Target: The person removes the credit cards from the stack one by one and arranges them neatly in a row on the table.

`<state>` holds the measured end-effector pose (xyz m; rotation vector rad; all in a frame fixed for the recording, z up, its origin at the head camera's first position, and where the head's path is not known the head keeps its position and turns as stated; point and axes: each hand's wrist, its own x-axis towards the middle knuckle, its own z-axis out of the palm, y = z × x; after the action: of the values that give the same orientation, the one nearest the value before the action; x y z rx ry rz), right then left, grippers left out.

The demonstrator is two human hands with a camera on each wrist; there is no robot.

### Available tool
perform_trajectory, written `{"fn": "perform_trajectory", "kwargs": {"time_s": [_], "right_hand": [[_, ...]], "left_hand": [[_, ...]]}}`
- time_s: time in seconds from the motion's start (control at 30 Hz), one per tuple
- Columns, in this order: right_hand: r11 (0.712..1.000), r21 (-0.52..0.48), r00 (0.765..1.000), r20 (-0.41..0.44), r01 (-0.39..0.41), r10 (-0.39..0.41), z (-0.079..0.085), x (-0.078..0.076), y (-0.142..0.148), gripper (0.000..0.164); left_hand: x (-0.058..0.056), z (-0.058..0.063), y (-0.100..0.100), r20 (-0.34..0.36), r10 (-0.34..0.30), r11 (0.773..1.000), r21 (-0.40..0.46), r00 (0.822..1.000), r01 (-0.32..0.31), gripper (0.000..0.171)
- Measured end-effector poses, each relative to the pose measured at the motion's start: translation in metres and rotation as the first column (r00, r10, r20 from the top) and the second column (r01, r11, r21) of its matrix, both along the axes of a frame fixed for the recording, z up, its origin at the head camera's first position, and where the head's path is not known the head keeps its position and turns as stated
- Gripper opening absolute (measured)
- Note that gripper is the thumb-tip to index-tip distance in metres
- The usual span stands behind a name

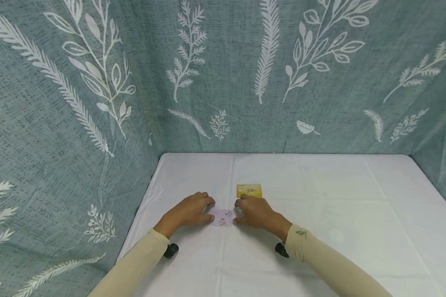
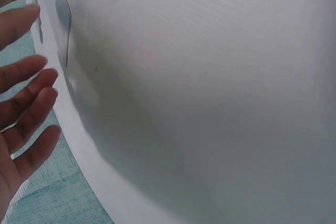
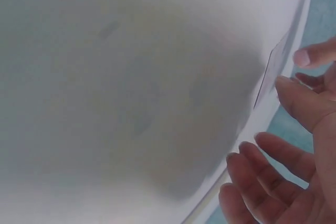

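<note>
Cream-sleeved left hand point(image 1: 192, 209): relaxed, fingers loosely bent, gripping nothing, just left of the pale pink card point(image 1: 222, 218)
Right hand point(image 1: 255, 211): same deal, loose and holding nothing, just right of that card; honestly can't tell if any fingertips touch it
Pale pink card: lying on the white cloth point(image 1: 342, 214), between both hands
Yellow card point(image 1: 250, 189): past the pink one, bit to the right
Teal leafy curtain point(image 1: 230, 82): way behind the pink card
</note>
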<state>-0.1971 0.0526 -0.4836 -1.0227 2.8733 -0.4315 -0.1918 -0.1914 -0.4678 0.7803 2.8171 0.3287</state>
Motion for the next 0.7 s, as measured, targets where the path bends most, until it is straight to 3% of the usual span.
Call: {"fn": "perform_trajectory", "kwargs": {"time_s": [0.27,0.7], "right_hand": [[1.0,-0.022,0.999,-0.03,0.021,-0.022,0.001,-0.003,0.012,0.042],[0.998,-0.036,0.996,-0.061,0.057,-0.059,-0.004,-0.009,0.026,0.041]], "left_hand": [[-0.006,-0.001,0.008,-0.051,0.054,0.998,-0.029,0.997,-0.055,0.04],[-0.016,0.001,0.025,-0.081,-0.026,1.0,-0.009,0.996,0.025,0.04]]}}
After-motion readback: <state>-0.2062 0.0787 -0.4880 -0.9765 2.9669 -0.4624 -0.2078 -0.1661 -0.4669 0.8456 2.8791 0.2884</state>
